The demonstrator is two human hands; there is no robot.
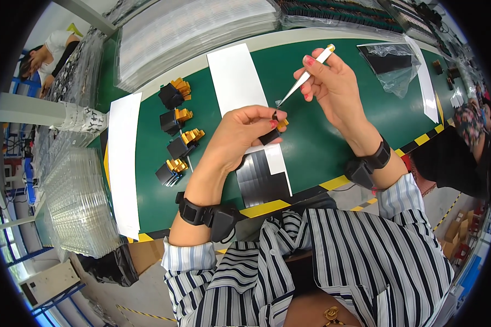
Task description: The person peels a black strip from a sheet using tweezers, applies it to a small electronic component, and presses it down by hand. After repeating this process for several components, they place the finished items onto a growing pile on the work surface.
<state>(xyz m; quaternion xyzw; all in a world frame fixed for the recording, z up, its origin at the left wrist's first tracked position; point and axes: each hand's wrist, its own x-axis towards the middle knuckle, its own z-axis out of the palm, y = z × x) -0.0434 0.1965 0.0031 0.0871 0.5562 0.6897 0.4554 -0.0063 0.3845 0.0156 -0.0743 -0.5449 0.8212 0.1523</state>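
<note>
My left hand [233,135] pinches a small black part [269,137] with a gold-coloured flexible tab, above the middle of the green table. My right hand [339,90] grips white tweezers [304,78] near their upper end. The tweezers slant down to the left, and their tips end just above the left fingertips, by a tiny clear piece [278,102]. Whether the tips touch the part is too small to tell. Below the left hand lies a black strip sheet [261,180] on white paper. Fingers partly hide the held part.
Several stacks of black parts with gold tabs [175,121] stand in a column left of my left hand. White sheets [235,71] lie on the table [316,163]. A clear bag [394,68] lies at the right. Tray stacks [193,41] border the far side; another person [54,52] sits far left.
</note>
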